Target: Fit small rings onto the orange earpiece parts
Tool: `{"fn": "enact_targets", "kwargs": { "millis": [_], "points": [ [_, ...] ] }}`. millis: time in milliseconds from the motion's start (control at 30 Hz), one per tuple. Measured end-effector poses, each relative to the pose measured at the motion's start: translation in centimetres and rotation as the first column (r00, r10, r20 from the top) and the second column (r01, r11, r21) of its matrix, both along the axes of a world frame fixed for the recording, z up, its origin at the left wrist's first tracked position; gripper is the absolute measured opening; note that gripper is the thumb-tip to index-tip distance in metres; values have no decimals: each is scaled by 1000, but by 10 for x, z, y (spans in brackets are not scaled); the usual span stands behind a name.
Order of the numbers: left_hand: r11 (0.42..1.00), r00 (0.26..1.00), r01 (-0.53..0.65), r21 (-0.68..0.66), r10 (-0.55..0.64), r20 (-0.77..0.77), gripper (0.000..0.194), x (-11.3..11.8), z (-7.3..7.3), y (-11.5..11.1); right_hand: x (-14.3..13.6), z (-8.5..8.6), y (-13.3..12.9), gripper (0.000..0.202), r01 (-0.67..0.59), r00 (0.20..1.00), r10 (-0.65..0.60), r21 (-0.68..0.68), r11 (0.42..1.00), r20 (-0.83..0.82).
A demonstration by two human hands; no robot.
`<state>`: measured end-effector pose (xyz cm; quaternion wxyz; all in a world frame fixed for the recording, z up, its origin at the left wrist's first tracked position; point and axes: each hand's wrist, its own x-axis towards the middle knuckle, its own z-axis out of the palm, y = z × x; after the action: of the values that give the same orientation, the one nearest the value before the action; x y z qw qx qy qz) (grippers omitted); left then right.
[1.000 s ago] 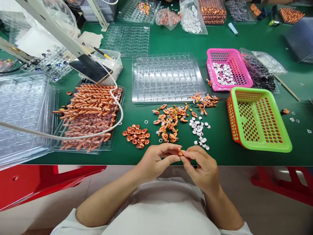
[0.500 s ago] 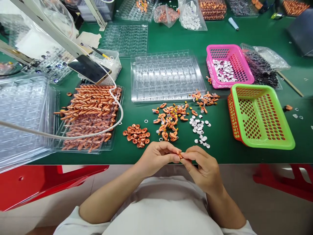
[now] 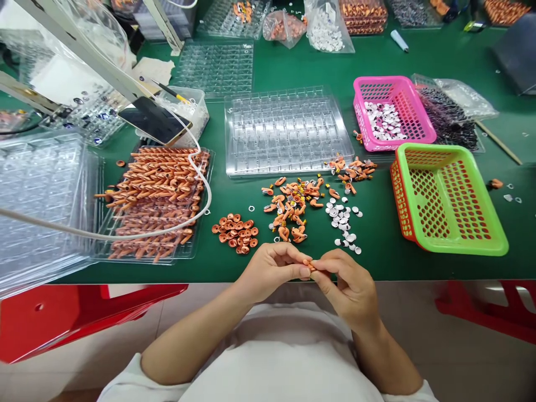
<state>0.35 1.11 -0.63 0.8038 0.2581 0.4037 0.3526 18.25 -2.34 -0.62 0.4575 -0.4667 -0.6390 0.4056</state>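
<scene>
Between the fingertips of both hands, just over the table's front edge, is a small orange plastic part (image 3: 310, 266). My left hand (image 3: 274, 269) pinches it from the left, thumb below and index finger above. From the other side my right hand (image 3: 347, 282) grips it with thumb and fingers; much of the part is hidden. Beyond the hands lies a pile of orange earpiece-like parts (image 3: 293, 206) with yellow and silver bits. Small copper-coloured round cups (image 3: 237, 231) are heaped to its left. White round caps (image 3: 344, 220) are scattered to its right.
A clear blister tray (image 3: 287, 134) lies mid-table. Right of it stand a pink basket (image 3: 422, 131) holding white pieces and a green basket (image 3: 494, 234). On the left are a tray of copper-coloured parts (image 3: 161, 184), a phone (image 3: 157, 121) and a white cable (image 3: 167, 230).
The view has shifted very slightly. Both hands keep their pinch on the orange part at nearly the same place; the piles look unchanged.
</scene>
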Motion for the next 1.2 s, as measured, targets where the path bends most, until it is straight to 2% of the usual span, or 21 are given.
{"fn": "enact_targets", "kwargs": {
  "millis": [133,233,467,700,967,1200],
  "points": [
    [1000,999,-17,-14,17,51,20,2,-2,0,-3,-7,-1,13,15,989,-35,-136,991,-142],
    [1000,995,-23,-14,24,94,17,3,-4,0,-7,-10,-2,9,21,971,-63,-181,983,-229],
    [1000,994,-30,-2,30,107,18,3,-5,-2,-10,-12,-4,10,17,950,-96,-257,966,-298],
    [999,995,-49,-4,49,81,20,4,-3,-3,-7,-14,-5,22,28,976,-57,-136,990,-209],
    [997,988,-76,-16,78,135,18,6,0,-6,-5,-12,-6,24,7,974,-27,-89,996,-225],
    [996,993,-91,-20,93,72,16,7,5,-5,-2,-11,-5,29,22,989,-26,-29,999,-148]
  ]
}}
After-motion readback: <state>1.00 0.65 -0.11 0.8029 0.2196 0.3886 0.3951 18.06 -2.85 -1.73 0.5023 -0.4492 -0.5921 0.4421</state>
